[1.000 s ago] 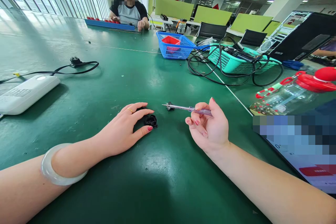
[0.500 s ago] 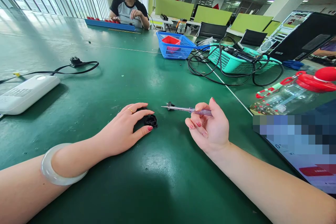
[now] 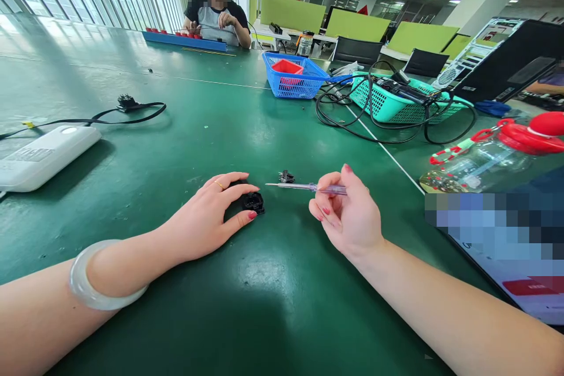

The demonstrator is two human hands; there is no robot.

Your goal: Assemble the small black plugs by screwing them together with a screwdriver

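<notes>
My left hand [image 3: 215, 211] rests on the green table, its thumb and fingers closed around a small black plastic part [image 3: 254, 203] with a round recess. Part of that piece is hidden by the fingers. In my right hand [image 3: 350, 208] is a thin screwdriver [image 3: 293, 187] with a clear purplish handle. The shaft lies nearly level and its tip points left, just above and to the right of the black part, apart from it. A smaller black piece with metal pins [image 3: 286, 176] lies on the table just beyond the screwdriver shaft.
To the left lie a white power bank-like box [image 3: 48, 155] and a black cable [image 3: 127, 104]. Farther off stand a blue basket [image 3: 297, 85] and a teal basket [image 3: 396, 103] with cables. A bottle [image 3: 489, 158] and a screen [image 3: 506, 247] are at right. Another person [image 3: 215, 17] sits across.
My right hand and the screwdriver have moved slightly left, and the tip is a little lower and closer to the black part. My left hand has stayed put.
</notes>
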